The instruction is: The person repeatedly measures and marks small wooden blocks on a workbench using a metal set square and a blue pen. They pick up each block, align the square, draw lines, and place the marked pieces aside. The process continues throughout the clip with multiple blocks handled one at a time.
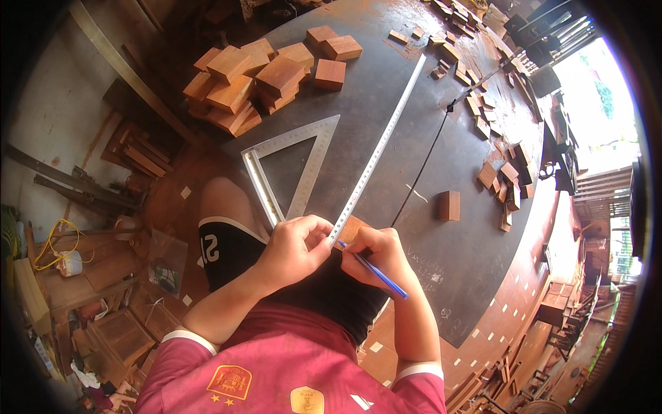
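My left hand (pixel 298 252) is closed on the near end of a long metal ruler (pixel 376 145), which slants away over the dark tabletop (pixel 386 90). A blue pen (pixel 387 279) sits in my right hand (pixel 379 254), its tip beside the ruler's end. Between my hands a wooden block (pixel 353 228) shows in part, at the table's near edge; the ruler and my fingers cover the rest. Just beyond my left hand lies a metal triangle square (pixel 314 162), flat on the table.
Wooden blocks (pixel 231 93) are heaped at the far left of the table. A single block (pixel 449 205) stands to the right, past a thin dark cord (pixel 427 155). Several smaller offcuts (pixel 507 183) lie along the right edge. A cluttered wooden bench (pixel 89 276) is at the left.
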The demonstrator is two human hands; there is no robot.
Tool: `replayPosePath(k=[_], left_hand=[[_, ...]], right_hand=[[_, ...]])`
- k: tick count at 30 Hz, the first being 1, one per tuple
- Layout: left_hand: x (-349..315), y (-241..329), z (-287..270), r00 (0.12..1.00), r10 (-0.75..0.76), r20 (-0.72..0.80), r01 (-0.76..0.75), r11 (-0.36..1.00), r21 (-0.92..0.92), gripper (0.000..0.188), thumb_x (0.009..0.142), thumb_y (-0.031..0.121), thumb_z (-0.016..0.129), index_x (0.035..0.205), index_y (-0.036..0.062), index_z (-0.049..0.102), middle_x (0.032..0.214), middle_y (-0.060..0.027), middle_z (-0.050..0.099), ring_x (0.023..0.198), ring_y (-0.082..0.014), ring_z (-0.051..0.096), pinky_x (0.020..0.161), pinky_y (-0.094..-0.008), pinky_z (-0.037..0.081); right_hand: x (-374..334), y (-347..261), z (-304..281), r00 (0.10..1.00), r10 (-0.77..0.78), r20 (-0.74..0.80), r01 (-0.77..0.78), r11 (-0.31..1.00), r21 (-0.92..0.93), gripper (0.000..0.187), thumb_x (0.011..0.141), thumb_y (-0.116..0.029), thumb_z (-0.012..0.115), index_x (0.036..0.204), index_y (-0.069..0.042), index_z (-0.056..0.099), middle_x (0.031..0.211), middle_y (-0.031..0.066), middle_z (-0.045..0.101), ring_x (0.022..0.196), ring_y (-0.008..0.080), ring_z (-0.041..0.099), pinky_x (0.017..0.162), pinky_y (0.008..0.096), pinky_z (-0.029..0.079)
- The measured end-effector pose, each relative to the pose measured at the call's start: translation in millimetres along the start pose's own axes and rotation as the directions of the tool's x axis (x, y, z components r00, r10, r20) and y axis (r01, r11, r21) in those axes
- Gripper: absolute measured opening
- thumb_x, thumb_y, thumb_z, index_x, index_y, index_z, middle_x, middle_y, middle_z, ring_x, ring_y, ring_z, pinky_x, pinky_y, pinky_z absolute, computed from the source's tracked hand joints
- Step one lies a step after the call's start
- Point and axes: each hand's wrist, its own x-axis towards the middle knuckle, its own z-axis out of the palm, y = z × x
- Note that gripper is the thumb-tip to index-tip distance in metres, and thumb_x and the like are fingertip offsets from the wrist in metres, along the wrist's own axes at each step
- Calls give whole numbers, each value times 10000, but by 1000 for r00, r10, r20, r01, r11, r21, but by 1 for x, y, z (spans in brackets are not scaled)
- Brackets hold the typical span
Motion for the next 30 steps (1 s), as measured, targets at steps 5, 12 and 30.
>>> replayPosePath(k=[5, 12, 30], left_hand=[[0, 0, 0, 1000, 2, -2, -2, 1000, -7, 162, 934, 42, 717, 1077, -33, 703, 860, -32, 717, 748, -45, 665, 679, -220, 554], [0, 1, 0, 1000, -5, 7, 5, 1000, -21, 161, 933, 45, 720, 1074, -31, 705, 858, -27, 712, 740, -41, 656, 674, -217, 550], [-1, 1, 0, 1000, 24, -17, -23, 999, 24, 176, 924, 59, 729, 1069, -36, 705, 853, -36, 718, 738, -50, 671, 673, -225, 558]], right_hand=[[0, -1, 0, 1000, 9, 6, -8, 1000, -6, 196, 750, 16, 778, 734, -21, 587, 575, 73, 617, 540, 102, 644, 514, 259, 487], [0, -2, -1, 1000, 2, 9, -2, 1000, -13, 193, 753, 18, 776, 737, -20, 588, 574, 68, 618, 540, 101, 643, 512, 261, 486], [-1, -3, 0, 998, 56, 9, -56, 998, -12, 175, 759, 21, 766, 719, -11, 599, 573, 62, 614, 545, 78, 617, 508, 254, 479]])
